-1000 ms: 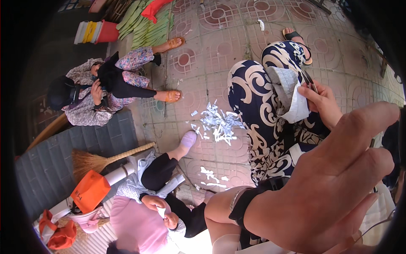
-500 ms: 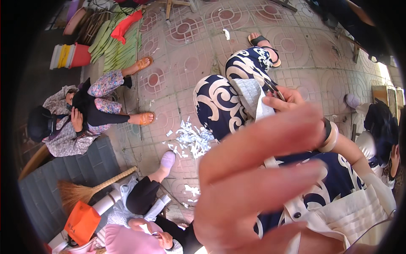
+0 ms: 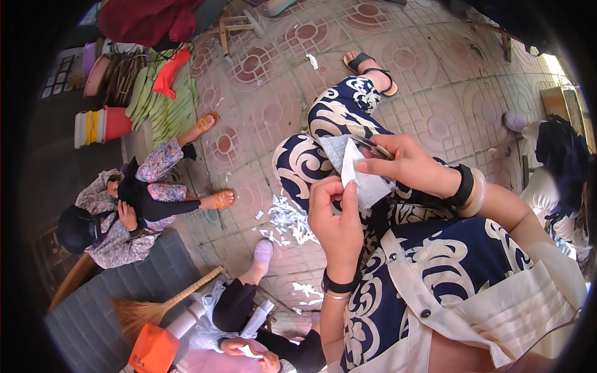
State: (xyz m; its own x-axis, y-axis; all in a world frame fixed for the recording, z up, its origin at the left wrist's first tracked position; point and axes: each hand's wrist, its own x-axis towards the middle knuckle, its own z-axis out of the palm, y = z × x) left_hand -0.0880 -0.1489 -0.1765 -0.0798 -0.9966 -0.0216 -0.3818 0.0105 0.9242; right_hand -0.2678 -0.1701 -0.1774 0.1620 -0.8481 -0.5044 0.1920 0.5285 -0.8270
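Over my lap, my left hand (image 3: 336, 214) pinches the near edge of a folded piece (image 3: 368, 185), white on one side and pale grey-blue on the other. It looks like paper or thin cloth; I cannot tell which. A pair of small scissors (image 3: 375, 148) with dark and metal parts is held in my right hand (image 3: 404, 165), whose thumb also presses on the folded piece. The blades point up and left, beside the piece's far edge; my fingers partly hide the handles.
White scraps (image 3: 289, 221) litter the tiled floor (image 3: 429, 127) left of my knees. A seated person (image 3: 118, 217) is at the left, another (image 3: 249, 348) at lower left handles something white. A straw broom (image 3: 146, 311) lies near an orange bag (image 3: 152, 348). Buckets (image 3: 115, 126) stand further back.
My left hand has come down from close before the camera and now pinches the folded piece. My right hand still has the scissors. The whole view has shifted slightly.
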